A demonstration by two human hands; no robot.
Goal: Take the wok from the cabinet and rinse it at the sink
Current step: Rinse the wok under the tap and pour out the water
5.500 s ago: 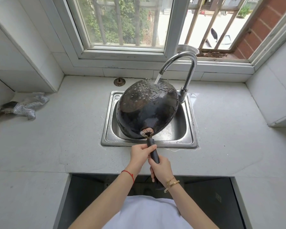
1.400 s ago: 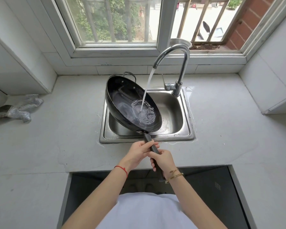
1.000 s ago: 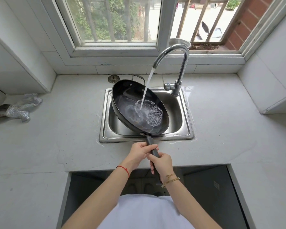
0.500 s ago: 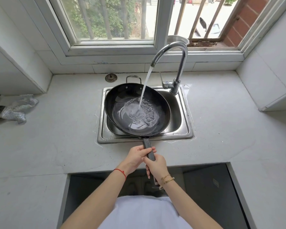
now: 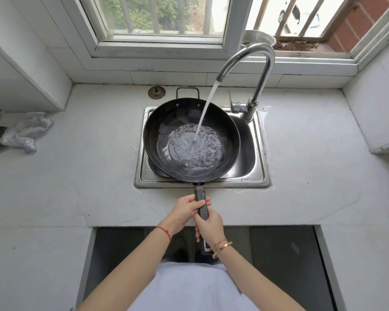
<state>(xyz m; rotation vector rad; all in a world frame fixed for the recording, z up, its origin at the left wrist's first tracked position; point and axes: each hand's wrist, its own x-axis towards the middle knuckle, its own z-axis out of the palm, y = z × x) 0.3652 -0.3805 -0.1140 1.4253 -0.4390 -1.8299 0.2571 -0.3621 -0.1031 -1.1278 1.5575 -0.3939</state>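
Note:
A black wok (image 5: 166,124) lies nearly level, open side up, over the steel sink (image 5: 259,167). Water from the curved faucet (image 5: 259,70) streams into its bowl and pools there. Its dark long handle (image 5: 201,204) points toward me over the counter's front. My left hand (image 5: 185,211) grips the handle near the wok, and my right hand (image 5: 210,225) grips it just behind. A small loop handle sits on the wok's far rim.
A crumpled grey cloth (image 5: 20,134) lies at the counter's far left. A round drain strainer (image 5: 156,92) sits behind the sink. A metal bowl (image 5: 258,38) stands on the window ledge. Below the counter edge is an open dark cabinet space (image 5: 279,261).
The wok has turned from bottom-up to open side up and has levelled out from a tilt. Water now collects in its bowl. Both hands have stayed on the handle.

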